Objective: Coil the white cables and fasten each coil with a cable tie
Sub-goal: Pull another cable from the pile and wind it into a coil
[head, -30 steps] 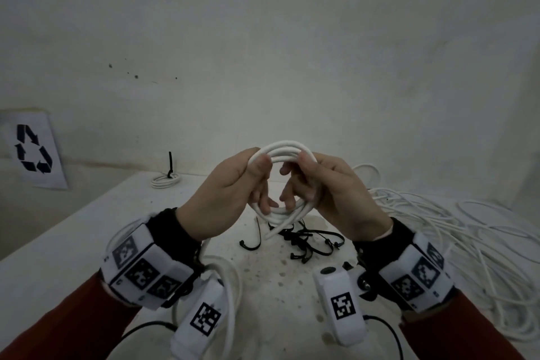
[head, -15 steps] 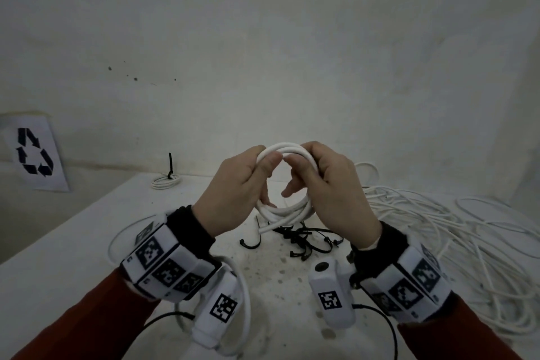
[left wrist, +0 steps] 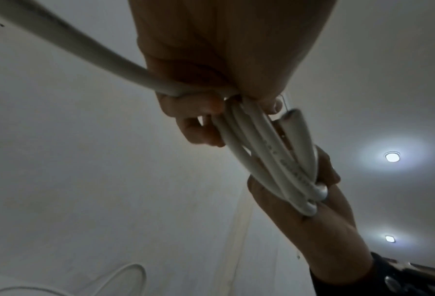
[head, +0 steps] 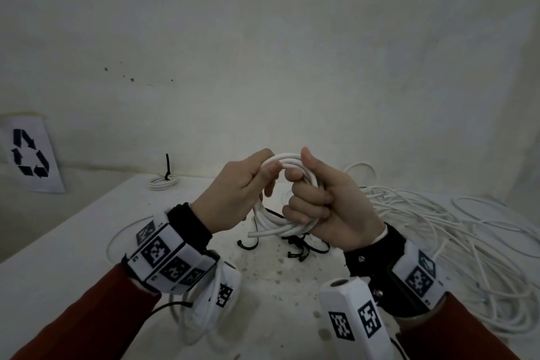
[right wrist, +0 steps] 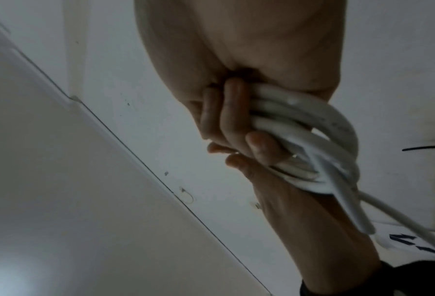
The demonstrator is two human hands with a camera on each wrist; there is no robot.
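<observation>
A small coil of white cable (head: pixel 287 161) is held up above the white table (head: pixel 58 242) between both hands. My left hand (head: pixel 242 184) pinches the coil's left side with thumb and curled fingers. My right hand (head: pixel 321 202) has its fingers curled through the loop and grips the right side, thumb up. A cut cable end (head: pixel 252 234) sticks out at the coil's bottom. The left wrist view shows the coil's strands (left wrist: pixel 269 152) running between both hands; the right wrist view shows the coil (right wrist: pixel 299 128) wrapped by my fingers. Loose black cable ties (head: pixel 298 245) lie on the table under the hands.
A tangled heap of loose white cable (head: pixel 453 242) covers the table's right side. A finished coil with a black tie (head: pixel 163 181) sits at the back left. A recycling sign (head: pixel 29 155) leans on the wall at left. A cable loop (head: pixel 122 237) lies by my left wrist.
Both hands have turned the coil and shifted their hold; my right fingers now curl deeper through the loop, and the cable's free end has come round to the bottom left.
</observation>
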